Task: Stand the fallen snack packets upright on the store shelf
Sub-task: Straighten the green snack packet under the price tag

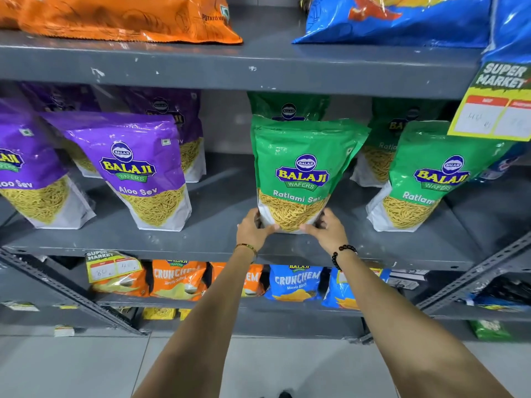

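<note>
Your left hand (253, 229) and right hand (327, 229) both clasp the bottom corners of the green Ratlami Sev packet (301, 173), fingers curled round its sides and thumbs pressed against the front of its clear lower window. The packet stands upright near the front edge of the grey middle shelf (218, 237), its base on the shelf board between your two hands. A thin gold-coloured bangle (246, 248) sits on your left wrist and a black bead bracelet (342, 255) on your right.

Directly behind the held packet another green one (288, 106) shows only its top. To the right a second Ratlami Sev packet (425, 179) leans leftward, apart from yours, with one more (379, 156) behind it. To the left, across a bare gap, purple Aloo Sev packets (138, 168) stand tilted, more of them behind and at the frame edge.

A Super Market price tag (494, 104) hangs from the upper shelf at right. Below your wrists, orange (176, 278) and blue Crunchem packets (296, 282) line the lower shelf.
</note>
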The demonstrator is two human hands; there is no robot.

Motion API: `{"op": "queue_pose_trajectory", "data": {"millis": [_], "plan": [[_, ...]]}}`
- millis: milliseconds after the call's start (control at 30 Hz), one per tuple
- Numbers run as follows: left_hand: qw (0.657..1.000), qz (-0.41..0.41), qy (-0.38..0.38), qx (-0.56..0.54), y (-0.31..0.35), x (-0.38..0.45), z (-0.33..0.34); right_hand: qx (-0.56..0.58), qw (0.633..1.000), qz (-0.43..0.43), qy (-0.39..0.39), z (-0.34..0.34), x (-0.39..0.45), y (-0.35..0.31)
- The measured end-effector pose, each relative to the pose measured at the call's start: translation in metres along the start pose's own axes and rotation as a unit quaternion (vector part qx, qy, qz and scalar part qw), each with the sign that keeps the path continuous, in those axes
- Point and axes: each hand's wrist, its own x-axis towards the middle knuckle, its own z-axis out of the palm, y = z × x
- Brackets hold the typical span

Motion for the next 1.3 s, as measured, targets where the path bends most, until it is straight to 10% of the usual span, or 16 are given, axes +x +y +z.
{"op": "queue_pose_trajectory", "data": {"millis": [767, 1000, 1300], "plan": [[0.999, -0.004, 0.047, 0.027, 0.009, -0.017, -0.001, 0.040, 0.998, 0.041, -0.013, -0.004, -0.006, -0.005], [0.991, -0.004, 0.128, 0.049, -0.009, -0.053, 0.029, 0.056, 0.991, 0.065, 0.105, -0.026, -0.032, 0.016], [0.995, 0.049, 0.016, 0.084, 0.017, -0.079, 0.126, 0.047, 0.959, 0.115, 0.256, -0.120, -0.057, 0.057]]}}
